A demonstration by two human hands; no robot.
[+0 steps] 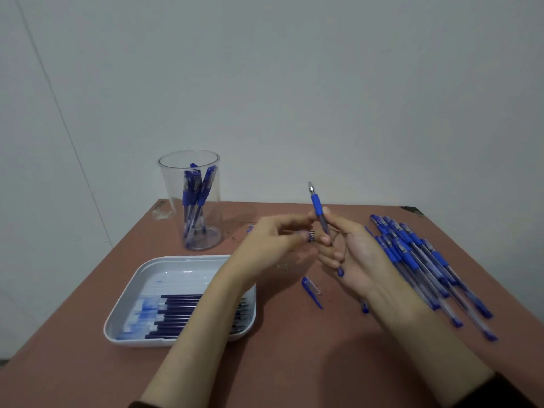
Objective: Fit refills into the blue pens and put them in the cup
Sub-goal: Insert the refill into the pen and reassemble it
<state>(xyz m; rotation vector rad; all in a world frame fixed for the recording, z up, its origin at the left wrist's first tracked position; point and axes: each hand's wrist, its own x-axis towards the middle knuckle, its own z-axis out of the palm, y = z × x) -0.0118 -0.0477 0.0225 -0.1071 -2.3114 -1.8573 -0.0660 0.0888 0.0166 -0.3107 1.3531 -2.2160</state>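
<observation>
Above the table [294,363], right hand [353,254] grips the blue pen [318,206]; left hand [265,240] pinches it higher up. Best to twist straight until snug.

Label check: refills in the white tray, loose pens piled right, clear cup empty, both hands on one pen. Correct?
One slip, per the head view: the clear cup holds several blue pens. The left hand and right hand grip one pen; rest stands.

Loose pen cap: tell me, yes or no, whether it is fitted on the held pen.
No, the cap lies on the table, and the held pen shows its bare metal tip.
</observation>
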